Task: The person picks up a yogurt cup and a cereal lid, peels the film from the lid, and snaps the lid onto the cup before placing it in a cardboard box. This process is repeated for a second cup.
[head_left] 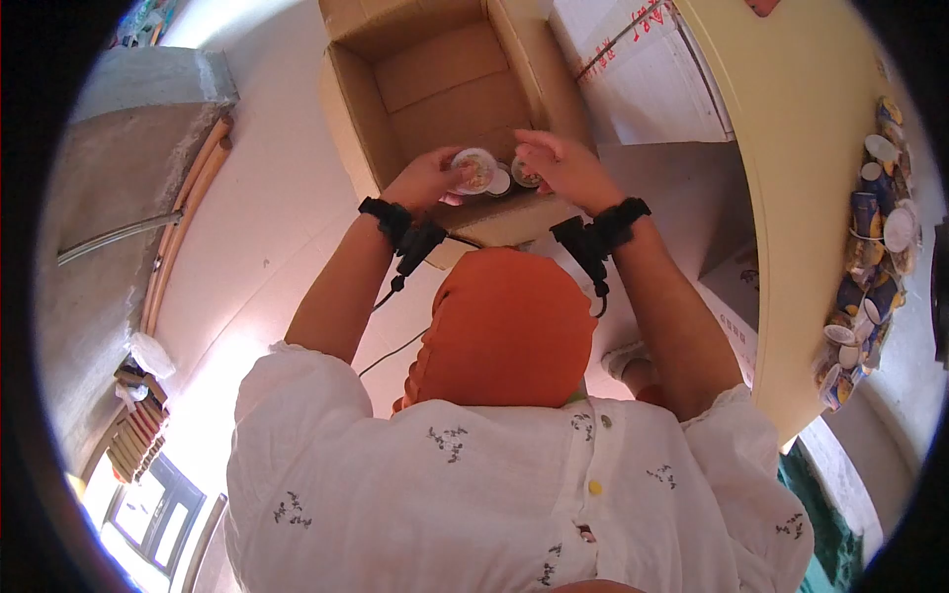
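My left hand (427, 180) is closed on the side of a small clear round cup (474, 171) with pale and orange bits inside, held over the near end of an open cardboard box (354, 114). Beside it my right hand (573, 173) bends its fingers around a second small round cup (525, 174), partly hidden by the fingers. Between the two sits a cup with a white round top (500, 182), low in the box near its front wall. Each wrist wears a black strap with a cabled device.
A white carton with red print (633, 69) stands right of the box. Farther right is a yellow tabletop (801, 198) with several blue-and-yellow cups (865, 212) heaped along its edge. An orange cloth-covered shape (509, 326) is directly before me. Brown poles (188, 222) lean left.
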`<state>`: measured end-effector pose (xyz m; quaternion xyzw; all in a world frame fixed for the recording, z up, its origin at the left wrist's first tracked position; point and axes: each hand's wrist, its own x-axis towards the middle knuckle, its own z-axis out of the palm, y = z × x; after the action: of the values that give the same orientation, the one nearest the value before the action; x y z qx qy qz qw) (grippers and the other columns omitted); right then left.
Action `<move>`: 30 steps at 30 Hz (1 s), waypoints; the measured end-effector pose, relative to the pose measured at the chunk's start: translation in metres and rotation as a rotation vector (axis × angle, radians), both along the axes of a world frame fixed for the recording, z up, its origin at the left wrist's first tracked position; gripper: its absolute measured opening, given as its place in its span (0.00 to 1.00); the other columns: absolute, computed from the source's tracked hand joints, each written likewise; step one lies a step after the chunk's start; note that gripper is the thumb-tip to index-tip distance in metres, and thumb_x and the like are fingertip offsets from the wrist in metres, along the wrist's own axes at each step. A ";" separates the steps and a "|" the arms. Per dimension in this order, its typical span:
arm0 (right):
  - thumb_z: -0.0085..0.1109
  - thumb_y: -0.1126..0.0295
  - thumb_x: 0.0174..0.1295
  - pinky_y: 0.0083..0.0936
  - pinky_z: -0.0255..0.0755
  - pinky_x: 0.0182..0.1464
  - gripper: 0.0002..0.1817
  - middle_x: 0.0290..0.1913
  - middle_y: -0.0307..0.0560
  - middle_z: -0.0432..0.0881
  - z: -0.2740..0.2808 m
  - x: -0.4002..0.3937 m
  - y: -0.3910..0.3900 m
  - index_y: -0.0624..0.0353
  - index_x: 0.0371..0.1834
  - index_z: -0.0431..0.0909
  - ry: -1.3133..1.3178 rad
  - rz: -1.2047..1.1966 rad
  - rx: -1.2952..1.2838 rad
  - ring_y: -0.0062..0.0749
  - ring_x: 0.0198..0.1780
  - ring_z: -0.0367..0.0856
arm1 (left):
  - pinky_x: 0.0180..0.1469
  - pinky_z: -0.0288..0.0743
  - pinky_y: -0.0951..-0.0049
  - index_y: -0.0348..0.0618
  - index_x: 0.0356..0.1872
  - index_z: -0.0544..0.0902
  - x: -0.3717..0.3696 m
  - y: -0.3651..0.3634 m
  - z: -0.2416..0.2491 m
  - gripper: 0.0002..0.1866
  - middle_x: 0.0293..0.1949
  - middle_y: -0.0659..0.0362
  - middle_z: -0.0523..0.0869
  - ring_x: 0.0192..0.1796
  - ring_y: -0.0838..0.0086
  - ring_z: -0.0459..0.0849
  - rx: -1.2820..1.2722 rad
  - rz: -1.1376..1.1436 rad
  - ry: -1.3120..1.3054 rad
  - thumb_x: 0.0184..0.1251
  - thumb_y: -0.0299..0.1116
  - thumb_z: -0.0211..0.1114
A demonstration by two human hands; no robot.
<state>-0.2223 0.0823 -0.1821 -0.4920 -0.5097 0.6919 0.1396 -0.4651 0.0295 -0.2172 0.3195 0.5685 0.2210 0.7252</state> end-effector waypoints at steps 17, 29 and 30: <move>0.52 0.57 0.76 0.21 0.77 0.46 0.24 0.56 0.44 0.85 0.007 0.007 0.014 0.59 0.68 0.74 -0.061 0.077 0.042 0.22 0.49 0.82 | 0.46 0.81 0.57 0.40 0.38 0.90 -0.023 0.011 -0.147 0.19 0.37 0.49 0.91 0.42 0.56 0.90 0.381 -1.203 0.794 0.64 0.47 0.64; 0.56 0.58 0.73 0.21 0.75 0.39 0.23 0.37 0.39 0.82 -0.008 0.002 0.004 0.68 0.60 0.77 0.008 0.000 0.042 0.20 0.36 0.79 | 0.58 0.79 0.56 0.45 0.61 0.82 -0.016 0.008 -0.135 0.28 0.57 0.44 0.85 0.58 0.49 0.84 0.048 -0.945 0.728 0.53 0.27 0.67; 0.56 0.58 0.73 0.21 0.75 0.39 0.23 0.37 0.39 0.82 -0.007 0.001 0.004 0.68 0.60 0.77 0.009 0.000 0.042 0.20 0.36 0.79 | 0.58 0.79 0.56 0.45 0.61 0.82 -0.015 0.006 -0.131 0.28 0.57 0.44 0.85 0.58 0.49 0.84 0.048 -0.945 0.729 0.53 0.27 0.67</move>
<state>-0.2209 0.0859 -0.1895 -0.4859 -0.5237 0.6830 0.1521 -0.4799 0.0360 -0.3479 0.6093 0.5717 -0.2367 0.4958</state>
